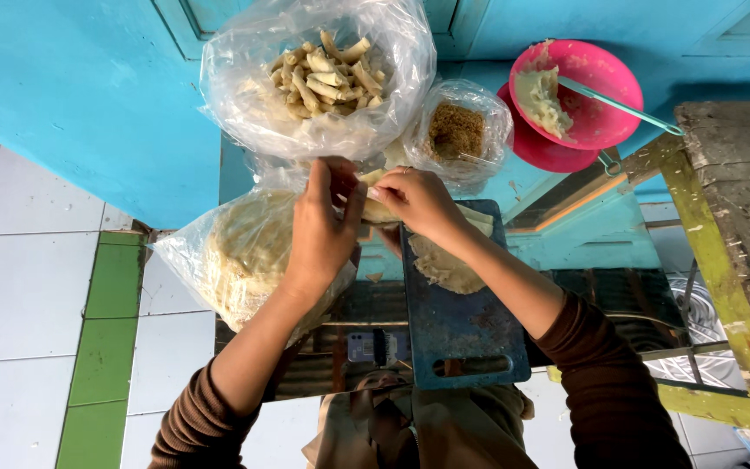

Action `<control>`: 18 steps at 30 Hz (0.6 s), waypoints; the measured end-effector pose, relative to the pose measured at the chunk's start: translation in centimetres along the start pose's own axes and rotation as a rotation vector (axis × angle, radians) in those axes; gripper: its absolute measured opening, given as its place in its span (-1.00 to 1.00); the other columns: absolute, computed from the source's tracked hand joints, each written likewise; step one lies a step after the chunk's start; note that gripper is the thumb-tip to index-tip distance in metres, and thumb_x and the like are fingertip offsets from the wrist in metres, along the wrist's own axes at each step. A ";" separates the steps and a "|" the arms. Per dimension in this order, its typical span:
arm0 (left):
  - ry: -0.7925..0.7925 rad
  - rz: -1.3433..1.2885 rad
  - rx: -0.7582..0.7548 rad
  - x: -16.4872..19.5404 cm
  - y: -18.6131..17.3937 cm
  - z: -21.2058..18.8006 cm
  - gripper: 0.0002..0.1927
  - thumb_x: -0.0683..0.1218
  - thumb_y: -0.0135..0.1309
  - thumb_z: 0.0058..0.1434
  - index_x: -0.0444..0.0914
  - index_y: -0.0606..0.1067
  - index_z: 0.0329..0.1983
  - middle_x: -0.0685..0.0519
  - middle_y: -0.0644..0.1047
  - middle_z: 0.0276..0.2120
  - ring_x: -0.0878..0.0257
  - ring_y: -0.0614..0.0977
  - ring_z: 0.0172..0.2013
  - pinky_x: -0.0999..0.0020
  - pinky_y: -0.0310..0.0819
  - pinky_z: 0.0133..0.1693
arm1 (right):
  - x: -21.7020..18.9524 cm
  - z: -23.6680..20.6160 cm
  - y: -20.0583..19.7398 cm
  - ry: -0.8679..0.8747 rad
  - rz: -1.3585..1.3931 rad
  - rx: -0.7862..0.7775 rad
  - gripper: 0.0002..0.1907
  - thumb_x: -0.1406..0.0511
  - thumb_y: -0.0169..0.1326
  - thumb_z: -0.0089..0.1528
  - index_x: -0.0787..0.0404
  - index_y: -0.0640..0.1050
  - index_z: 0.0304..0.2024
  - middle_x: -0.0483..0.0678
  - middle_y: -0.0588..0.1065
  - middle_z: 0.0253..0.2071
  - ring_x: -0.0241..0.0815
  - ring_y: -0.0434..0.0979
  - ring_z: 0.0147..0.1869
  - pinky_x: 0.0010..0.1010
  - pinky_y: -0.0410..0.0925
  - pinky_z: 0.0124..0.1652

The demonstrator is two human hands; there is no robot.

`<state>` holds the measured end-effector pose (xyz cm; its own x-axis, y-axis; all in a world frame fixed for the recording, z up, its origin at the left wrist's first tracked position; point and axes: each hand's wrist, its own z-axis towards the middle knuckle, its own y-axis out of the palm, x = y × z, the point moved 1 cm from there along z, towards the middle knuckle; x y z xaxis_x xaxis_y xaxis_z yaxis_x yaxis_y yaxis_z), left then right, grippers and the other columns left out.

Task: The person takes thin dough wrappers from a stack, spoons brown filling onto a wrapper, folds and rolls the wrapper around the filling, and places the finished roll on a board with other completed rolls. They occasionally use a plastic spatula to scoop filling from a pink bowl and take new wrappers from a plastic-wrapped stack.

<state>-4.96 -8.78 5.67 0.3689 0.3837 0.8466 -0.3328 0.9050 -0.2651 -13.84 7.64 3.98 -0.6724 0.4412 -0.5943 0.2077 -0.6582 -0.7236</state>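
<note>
Both hands meet over the far end of a dark blue cutting board (462, 326) that lies on a glass-topped table (605, 234). The left hand (323, 227) and the right hand (418, 201) are each closed in a pinch on a pale wrapper roll (378, 210), which sits directly between them, its long axis running roughly from one hand to the other, across the board. The fingers curl over it, so most of its length is hidden and neither hand is clearly nearer; both touch it. Just below the right hand, a flat round wrapper sheet (446, 265) rests on the board. To the left, touching the left wrist, a clear bag holds a stack of wrappers (236, 252). Toward the far edge stands a large bag of finished rolls (327, 74), with a smaller bag of brown filling (457, 130) beside it. At the far right corner, a pink bowl (596, 87) holds pale paste and a spoon (618, 106).
</note>
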 end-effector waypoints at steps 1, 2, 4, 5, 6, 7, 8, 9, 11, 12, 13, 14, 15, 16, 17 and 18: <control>0.013 0.082 -0.062 -0.3 0.5 -0.3 -0.75 -0.25 0.12 0.32 -0.35 0.38 0.01 -0.10 0.56 -0.24 0.06 0.66 -0.27 0.20 0.54 -0.22 | 0.0 0.3 -0.1 0.014 0.040 0.030 -0.82 0.28 0.17 0.29 0.30 0.64 -0.23 0.00 0.58 -0.34 -0.14 0.56 -0.39 -0.34 0.38 -0.37; 0.027 0.165 -0.123 -0.7 1.1 -0.6 -0.76 -0.23 0.13 0.33 -0.36 0.38 0.00 -0.13 0.56 -0.21 0.01 0.64 -0.21 0.16 0.53 -0.17 | 0.1 0.5 -0.2 0.027 0.080 0.060 -0.80 0.26 0.17 0.30 0.30 0.64 -0.21 -0.01 0.58 -0.35 -0.20 0.57 -0.40 -0.39 0.38 -0.39; 0.092 0.337 -0.223 -1.4 2.3 -1.5 -0.71 -0.18 0.15 0.31 -0.36 0.38 0.03 -0.17 0.53 -0.13 -0.06 0.60 -0.11 0.10 0.50 -0.07 | 0.4 0.7 -0.4 0.248 0.201 -0.001 -0.75 0.21 0.15 0.34 0.29 0.64 -0.23 -0.02 0.54 -0.48 -0.30 0.47 -0.47 -0.43 0.30 -0.43; 0.143 0.426 -0.259 -1.7 2.9 -2.0 -0.65 -0.14 0.17 0.28 -0.37 0.38 0.06 -0.18 0.51 -0.09 -0.09 0.58 -0.06 0.08 0.48 -0.03 | 0.6 0.8 -0.5 0.356 0.262 -0.034 -0.72 0.18 0.14 0.36 0.28 0.65 -0.24 -0.03 0.52 -0.54 -0.34 0.43 -0.50 -0.44 0.26 -0.45; 0.193 0.515 -0.295 -2.0 3.4 -2.4 -0.58 -0.11 0.18 0.26 -0.37 0.38 0.10 -0.20 0.48 -0.04 -0.11 0.56 0.00 0.07 0.46 0.02 | 0.7 1.0 -0.7 0.354 0.331 -0.005 -0.72 0.18 0.13 0.37 0.28 0.65 -0.23 -0.07 0.51 -0.52 -0.38 0.42 -0.48 -0.48 0.26 -0.44; 0.183 0.577 -0.318 -2.4 3.6 -2.8 -0.54 -0.08 0.20 0.22 -0.37 0.38 0.11 -0.19 0.47 -0.02 -0.10 0.54 0.02 0.09 0.45 0.03 | 0.8 1.1 -0.8 0.353 0.402 0.024 -0.72 0.17 0.12 0.37 0.27 0.65 -0.22 -0.10 0.50 -0.50 -0.42 0.40 -0.46 -0.52 0.25 -0.43; 0.174 0.639 -0.342 -2.8 3.8 -3.1 -0.50 -0.05 0.21 0.19 -0.36 0.37 0.11 -0.18 0.46 0.01 -0.09 0.53 0.05 0.11 0.44 0.04 | 0.8 1.1 -0.9 0.351 0.473 0.054 -0.72 0.17 0.12 0.38 0.27 0.65 -0.21 -0.14 0.50 -0.49 -0.45 0.39 -0.44 -0.55 0.24 -0.41; 0.165 0.700 -0.366 -3.1 4.0 -3.3 -0.46 -0.02 0.22 0.15 -0.35 0.37 0.12 -0.17 0.45 0.04 -0.08 0.52 0.08 0.14 0.44 0.04 | 0.9 1.2 -1.0 0.396 0.574 0.099 -0.74 0.19 0.14 0.37 0.28 0.65 -0.20 -0.15 0.51 -0.44 -0.45 0.41 -0.39 -0.56 0.26 -0.38; 0.151 0.729 -0.377 -3.6 4.2 -3.5 -0.45 0.01 0.22 0.14 -0.34 0.37 0.11 -0.15 0.45 0.05 -0.06 0.52 0.08 0.14 0.44 0.04 | 1.0 1.3 -1.4 0.484 0.778 0.193 -0.76 0.22 0.19 0.34 0.29 0.66 -0.17 -0.18 0.54 -0.34 -0.45 0.45 -0.30 -0.57 0.30 -0.30; 0.145 0.743 -0.382 -3.7 4.3 -3.5 -0.45 0.02 0.22 0.14 -0.34 0.37 0.11 -0.14 0.45 0.05 -0.05 0.52 0.09 0.14 0.44 0.04 | 1.1 1.2 -1.6 0.517 0.882 0.220 -0.77 0.22 0.19 0.33 0.29 0.65 -0.17 -0.17 0.56 -0.32 -0.42 0.49 -0.28 -0.55 0.34 -0.28; 0.140 0.747 -0.387 -3.8 4.3 -3.5 -0.46 0.03 0.21 0.17 -0.35 0.37 0.11 -0.15 0.45 0.06 -0.06 0.52 0.08 0.13 0.44 0.04 | 1.2 1.1 -1.9 0.548 0.987 0.246 -0.77 0.23 0.18 0.32 0.29 0.64 -0.16 -0.15 0.57 -0.30 -0.39 0.53 -0.26 -0.53 0.38 -0.25; 0.133 0.752 -0.391 -3.9 4.3 -3.4 -0.46 0.04 0.20 0.19 -0.36 0.37 0.11 -0.15 0.45 0.07 -0.06 0.52 0.08 0.12 0.44 0.04 | 1.2 1.0 -2.1 0.579 1.093 0.271 -0.78 0.23 0.18 0.31 0.28 0.62 -0.16 -0.14 0.58 -0.28 -0.36 0.57 -0.24 -0.50 0.42 -0.23; 0.126 0.757 -0.394 -3.9 4.3 -3.4 -0.47 0.05 0.19 0.22 -0.36 0.37 0.11 -0.16 0.45 0.07 -0.07 0.52 0.08 0.11 0.43 0.04 | 1.2 0.9 -2.4 0.583 1.140 0.289 -0.78 0.24 0.18 0.30 0.29 0.62 -0.14 -0.12 0.60 -0.25 -0.34 0.59 -0.20 -0.49 0.45 -0.18; 0.133 0.733 -0.377 -3.8 4.2 -3.3 -0.46 0.05 0.18 0.24 -0.37 0.36 0.14 -0.17 0.45 0.08 -0.11 0.51 0.09 0.09 0.43 0.06 | 1.3 0.9 -2.8 0.586 1.185 0.309 -0.77 0.25 0.19 0.29 0.29 0.61 -0.11 -0.10 0.61 -0.21 -0.33 0.61 -0.17 -0.47 0.47 -0.14; 0.141 0.708 -0.360 -3.7 4.2 -3.1 -0.46 0.05 0.16 0.27 -0.37 0.36 0.17 -0.18 0.45 0.08 -0.14 0.50 0.10 0.08 0.42 0.08 | 1.3 0.8 -3.2 0.588 1.230 0.330 -0.76 0.26 0.19 0.28 0.30 0.61 -0.09 -0.08 0.62 -0.18 -0.31 0.64 -0.13 -0.46 0.49 -0.09; 0.148 0.682 -0.344 -3.5 4.2 -3.0 -0.45 0.06 0.15 0.29 -0.37 0.36 0.20 -0.19 0.45 0.08 -0.17 0.49 0.12 0.07 0.41 0.10 | 1.4 0.6 -3.6 0.551 1.207 0.366 -0.77 0.26 0.18 0.29 0.30 0.60 -0.09 -0.08 0.62 -0.17 -0.31 0.63 -0.12 -0.46 0.49 -0.08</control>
<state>-5.04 -5.77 0.25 0.2998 0.8747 0.3809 -0.2483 0.4570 -0.8541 -15.92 10.28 5.99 0.1737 -0.3877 -0.9052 0.2018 -0.8857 0.4181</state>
